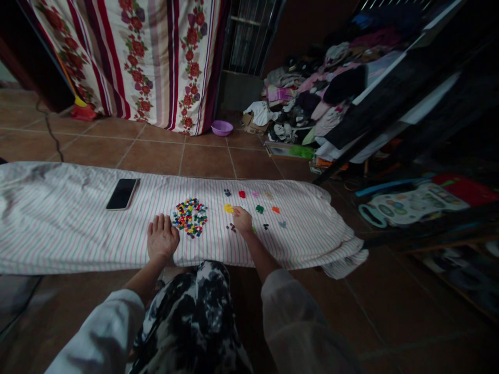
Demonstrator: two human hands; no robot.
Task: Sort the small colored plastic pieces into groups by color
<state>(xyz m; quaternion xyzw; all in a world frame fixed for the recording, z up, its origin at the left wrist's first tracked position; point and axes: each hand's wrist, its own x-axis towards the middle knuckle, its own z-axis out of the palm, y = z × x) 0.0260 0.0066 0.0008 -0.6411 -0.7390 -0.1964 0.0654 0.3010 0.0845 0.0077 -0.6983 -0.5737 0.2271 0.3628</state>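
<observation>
My left hand (162,238) lies flat on the striped cloth, fingers stretched out, just left of a mixed heap of small coloured pieces (191,217). My right hand (242,220) is pinched at the edge of a small yellow pile (228,208); whatever its fingertips hold is too small to make out. Around it are other little piles sorted by colour: grey-blue (227,192), red (242,194), pink (255,195), beige (268,195), green (259,209), orange (275,210), brown (231,227), black (265,227) and light grey (283,224). A light green bit shows beside my right wrist.
A phone (122,194) rests on the striped cloth (78,223) at the left. Beyond are a floral curtain (156,62), a purple basin (222,128) and a heap of clothes (307,98). A dark slanting bar (351,153) stands at the right.
</observation>
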